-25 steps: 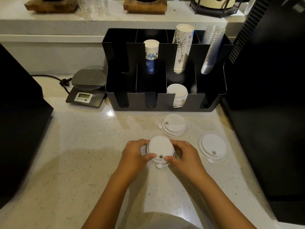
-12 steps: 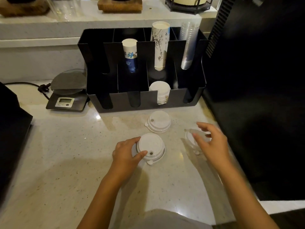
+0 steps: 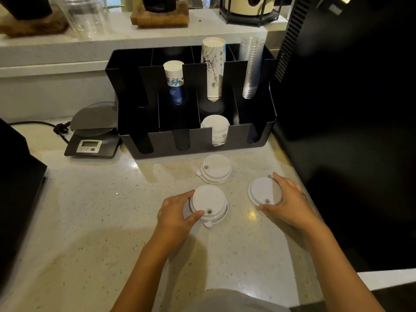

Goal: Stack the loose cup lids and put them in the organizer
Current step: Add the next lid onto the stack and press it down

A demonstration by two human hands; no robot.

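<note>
**lidnerd:** Speckled stone counter (image 3: 90, 221), going left to right: digital scale (image 3: 92, 136) at the far left, then the black organizer (image 3: 157, 145) with a lid stack already in its third front slot (image 3: 215, 131). Left hand (image 3: 177, 212) is half-curled round the nearest lid stack (image 3: 209, 204), thumb and fingers pinching its rim. One loose lid (image 3: 216, 168) sits just behind it.

**brewbot22:** And the right hand (image 3: 290, 199)?

**lidnerd:** Cupped over the right edge of the far-right lid (image 3: 264, 193), thumb at the near rim. Can't tell if it's lifted yet.

**brewbot22:** I'd grip by the rim, not the dome, then line up the sip holes and tabs before pressing it onto the left stack, or it'll probably sit crooked.
</note>
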